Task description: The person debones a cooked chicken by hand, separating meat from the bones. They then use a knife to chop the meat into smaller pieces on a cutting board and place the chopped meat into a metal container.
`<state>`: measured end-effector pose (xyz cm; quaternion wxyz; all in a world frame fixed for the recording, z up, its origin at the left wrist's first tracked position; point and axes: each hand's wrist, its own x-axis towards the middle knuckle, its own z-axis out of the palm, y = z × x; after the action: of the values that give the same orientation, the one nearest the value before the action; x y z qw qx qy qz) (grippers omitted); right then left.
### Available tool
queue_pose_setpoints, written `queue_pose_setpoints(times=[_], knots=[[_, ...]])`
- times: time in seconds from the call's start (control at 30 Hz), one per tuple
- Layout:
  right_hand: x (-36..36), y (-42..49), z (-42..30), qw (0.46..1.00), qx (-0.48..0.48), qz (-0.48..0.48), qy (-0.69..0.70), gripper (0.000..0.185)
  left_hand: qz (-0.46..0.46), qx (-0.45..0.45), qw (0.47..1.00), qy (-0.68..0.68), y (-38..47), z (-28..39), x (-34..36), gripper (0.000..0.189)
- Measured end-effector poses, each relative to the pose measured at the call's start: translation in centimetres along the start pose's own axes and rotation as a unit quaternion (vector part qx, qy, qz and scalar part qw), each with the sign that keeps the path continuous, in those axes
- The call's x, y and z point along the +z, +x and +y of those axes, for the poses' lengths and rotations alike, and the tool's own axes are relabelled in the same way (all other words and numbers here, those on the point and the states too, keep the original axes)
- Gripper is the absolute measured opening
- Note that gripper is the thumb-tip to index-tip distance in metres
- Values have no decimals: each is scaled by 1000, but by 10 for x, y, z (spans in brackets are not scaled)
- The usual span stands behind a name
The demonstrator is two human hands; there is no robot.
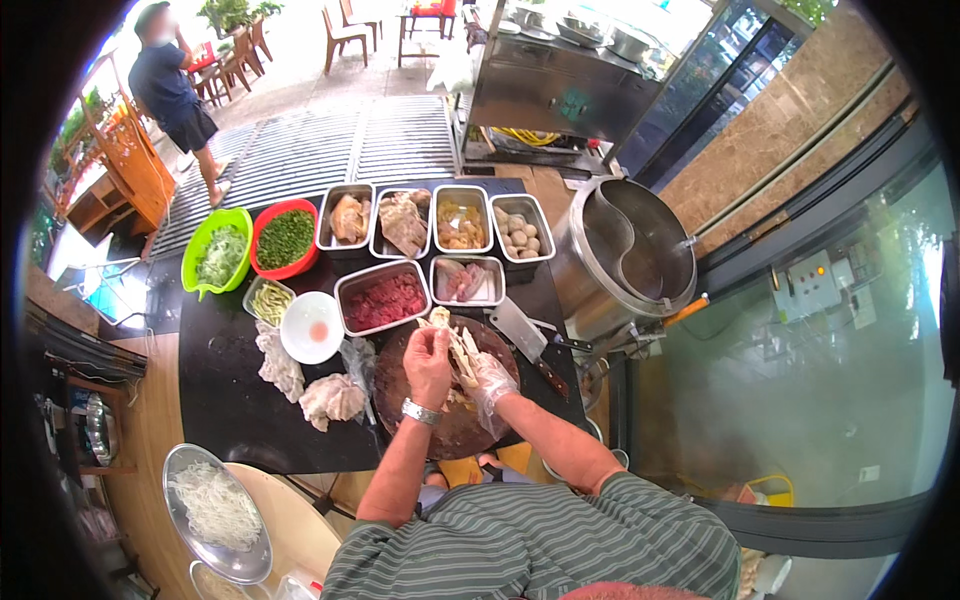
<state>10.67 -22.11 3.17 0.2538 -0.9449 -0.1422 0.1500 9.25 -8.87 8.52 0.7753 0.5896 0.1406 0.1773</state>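
Note:
My left hand (427, 367), bare with a metal-band wristwatch, pinches pale cooked poultry (465, 355), apparently a bony piece. On its other side, my right hand (491, 382) grips the same piece inside a clear plastic glove. Both hands are over a round wooden chopping board (442, 433) dotted with small scraps. Just right of the board lies a cleaver (520, 331), its wooden handle pointing towards me. A black-handled knife (571, 343) is partly hidden near it. Crumpled white cloths (334, 399) and a clear plastic bag (358, 364) lie on the left.
Behind the board stand metal trays of red raw meat (384, 301), cooked poultry (350, 219) and meatballs (517, 234). Chopped herbs (286, 238) fill a red basket. A large divided pot (637, 240) stands right. Noodles (214, 504) sit lower left. A person (169, 82) stands beyond.

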Motion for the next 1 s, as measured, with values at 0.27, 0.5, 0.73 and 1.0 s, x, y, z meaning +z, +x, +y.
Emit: queue_pose_setpoints(times=[0.27,0.5,0.73,1.0], knots=[[-24,5,-25,988,53,-66,131,52,49,146,966,210,-2,-2,1,13],[-53,4,-55,988,111,-64,91,49,13,-5,997,-72,6,20,-9,20],[-28,9,-30,993,92,-66,29,55,38,-130,976,-168,-2,20,-12,10],[-45,-8,-66,993,65,-102,4,48,11,-120,990,-73,2,18,-33,13]])
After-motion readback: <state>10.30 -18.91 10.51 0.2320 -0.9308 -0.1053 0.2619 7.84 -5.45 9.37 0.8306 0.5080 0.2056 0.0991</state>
